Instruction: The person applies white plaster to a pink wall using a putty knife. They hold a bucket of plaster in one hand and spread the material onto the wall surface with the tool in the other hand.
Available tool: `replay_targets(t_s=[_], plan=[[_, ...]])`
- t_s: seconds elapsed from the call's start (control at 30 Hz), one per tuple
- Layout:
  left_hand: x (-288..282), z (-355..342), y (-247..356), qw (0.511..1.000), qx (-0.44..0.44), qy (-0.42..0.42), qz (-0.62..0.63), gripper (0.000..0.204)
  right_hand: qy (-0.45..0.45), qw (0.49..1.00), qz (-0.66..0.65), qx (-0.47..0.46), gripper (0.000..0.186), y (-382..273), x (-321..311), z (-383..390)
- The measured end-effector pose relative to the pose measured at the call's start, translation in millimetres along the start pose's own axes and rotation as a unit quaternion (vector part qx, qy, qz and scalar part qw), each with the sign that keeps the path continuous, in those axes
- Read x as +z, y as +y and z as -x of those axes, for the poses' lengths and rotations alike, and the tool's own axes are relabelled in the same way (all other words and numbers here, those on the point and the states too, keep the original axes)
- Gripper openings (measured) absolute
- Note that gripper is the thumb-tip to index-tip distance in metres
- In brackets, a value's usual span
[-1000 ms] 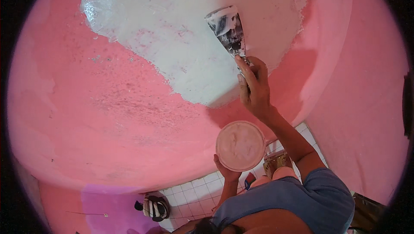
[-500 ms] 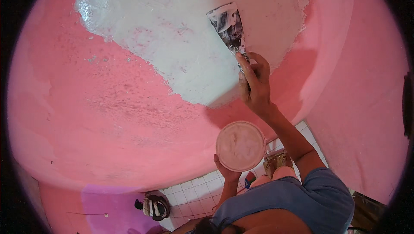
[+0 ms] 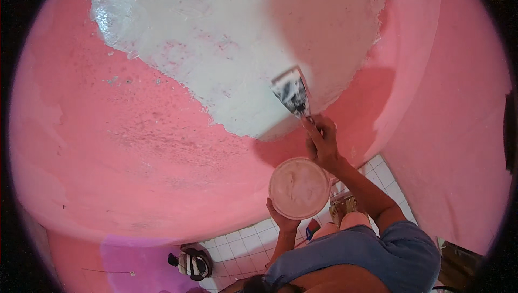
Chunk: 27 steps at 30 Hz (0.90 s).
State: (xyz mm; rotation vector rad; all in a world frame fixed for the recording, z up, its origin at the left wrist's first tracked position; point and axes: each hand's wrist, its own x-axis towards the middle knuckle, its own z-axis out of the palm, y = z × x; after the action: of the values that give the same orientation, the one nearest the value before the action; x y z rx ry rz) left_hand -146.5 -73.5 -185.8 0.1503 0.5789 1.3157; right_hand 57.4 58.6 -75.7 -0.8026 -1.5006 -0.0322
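R hand (image 3: 324, 141): clamped on handle of 1 dark, wedge-bladed, white-smeared putty knife (image 3: 292, 92). Blade points up, over lower part of irregular white coat (image 3: 216, 72) on pink wall (image 3: 162, 185); wall contact: can't tell. L hand (image 3: 283, 219): clamped on lower edge of 1 round, pale-pink container (image 3: 300, 188), just below R hand.

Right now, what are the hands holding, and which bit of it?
The right hand holds the scraper by its handle. The left hand holds the tub at its near left edge; its fingers are mostly hidden.
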Motion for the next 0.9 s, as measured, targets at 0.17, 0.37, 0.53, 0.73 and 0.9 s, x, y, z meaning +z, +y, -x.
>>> replay_targets(t_s=[0.17,0.37,0.53,0.73,0.9], plan=[[17.5,3.7,-2.8,1.000,0.005,-0.003,0.005,0.070,0.051,0.998,0.022,-0.020,0.061,-13.2,-0.6,-55.9],[11.5,2.9,-2.0,1.000,0.000,-0.020,-0.005,0.073,0.016,1.000,-0.018,-0.003,0.060,-7.1,4.0,-35.7],[14.4,6.7,-0.6,0.996,0.026,0.022,-0.081,0.074,-0.012,1.000,-0.002,0.020,0.047,-4.6,4.9,21.2],[9.0,3.9,-2.9,1.000,-0.002,-0.008,0.014,0.070,0.015,1.000,-0.007,-0.004,0.055,-4.4,-8.0,-26.8],[16.6,3.9,-7.5,1.000,-0.009,-0.018,-0.023,0.076,0.051,0.998,0.016,-0.016,0.057,-0.8,-7.8,-43.5]])
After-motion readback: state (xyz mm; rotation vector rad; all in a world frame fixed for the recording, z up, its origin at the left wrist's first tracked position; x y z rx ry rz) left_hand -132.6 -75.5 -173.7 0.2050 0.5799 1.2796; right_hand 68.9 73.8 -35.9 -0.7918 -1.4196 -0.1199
